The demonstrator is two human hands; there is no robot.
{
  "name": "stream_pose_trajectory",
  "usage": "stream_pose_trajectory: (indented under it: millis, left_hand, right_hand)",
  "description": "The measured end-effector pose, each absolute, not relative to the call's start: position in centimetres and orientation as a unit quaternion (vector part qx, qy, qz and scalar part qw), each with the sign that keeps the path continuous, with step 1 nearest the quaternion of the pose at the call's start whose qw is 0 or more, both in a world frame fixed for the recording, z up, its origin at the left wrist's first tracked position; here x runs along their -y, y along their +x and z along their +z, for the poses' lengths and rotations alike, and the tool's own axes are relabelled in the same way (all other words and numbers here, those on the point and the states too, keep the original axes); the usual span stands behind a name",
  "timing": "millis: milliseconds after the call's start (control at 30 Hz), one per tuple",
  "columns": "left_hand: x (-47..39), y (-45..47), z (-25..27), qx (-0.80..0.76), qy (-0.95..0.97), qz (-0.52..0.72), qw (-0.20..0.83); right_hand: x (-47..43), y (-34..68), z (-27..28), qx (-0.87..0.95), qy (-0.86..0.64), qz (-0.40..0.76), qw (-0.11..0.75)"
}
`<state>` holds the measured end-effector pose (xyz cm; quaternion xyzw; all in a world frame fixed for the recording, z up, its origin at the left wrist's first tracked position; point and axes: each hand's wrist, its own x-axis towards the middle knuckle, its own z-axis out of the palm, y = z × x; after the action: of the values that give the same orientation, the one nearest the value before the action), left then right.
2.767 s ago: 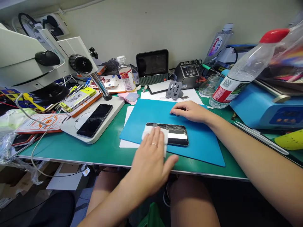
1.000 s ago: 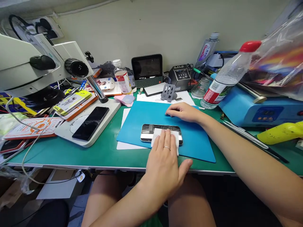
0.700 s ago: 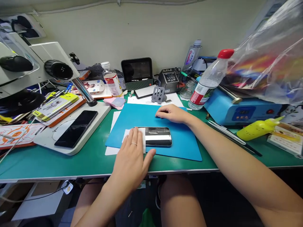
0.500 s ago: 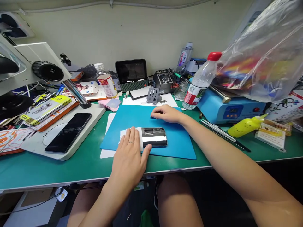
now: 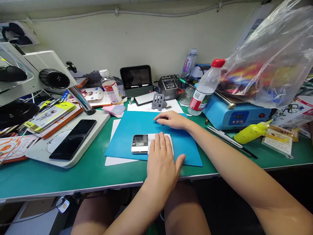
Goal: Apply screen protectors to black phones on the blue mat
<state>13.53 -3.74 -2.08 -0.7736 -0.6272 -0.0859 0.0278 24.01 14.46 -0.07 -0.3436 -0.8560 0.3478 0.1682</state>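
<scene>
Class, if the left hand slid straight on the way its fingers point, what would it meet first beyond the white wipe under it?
Probably the right hand, which lies ahead of the left hand over the blue mat; its height is unclear, so contact isn't certain.

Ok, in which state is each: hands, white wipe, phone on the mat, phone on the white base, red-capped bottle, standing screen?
Left hand: flat on white wipe
White wipe: spread under left hand
Right hand: loosely bent, at blue mat
Phone on blue mat: flat, partly covered
Phone on white base: flat, screen dark
Red-capped bottle: upright, capped
Standing screen: dark
</scene>
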Motion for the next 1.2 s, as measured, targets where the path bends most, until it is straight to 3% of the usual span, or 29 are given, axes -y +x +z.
stream_pose_trajectory:
  millis: [567,867,1200]
  left_hand:
    - [6.2,9.0,-1.8,0.568,-0.815,-0.114,-0.008]
    - [8.4,4.2,-3.3,0.622,-0.774,-0.105,0.057]
    - [2.0,9.3,-1.6,0.621,-0.776,-0.106,-0.028]
  right_hand:
    - [-14.7,24.1,-0.1,0.861,-0.347,0.339,0.155]
    - [-15.1,24.1,-0.4,0.868,-0.339,0.331,0.145]
    - [-14.9,23.7,0.1,0.860,-0.348,0.338,0.159]
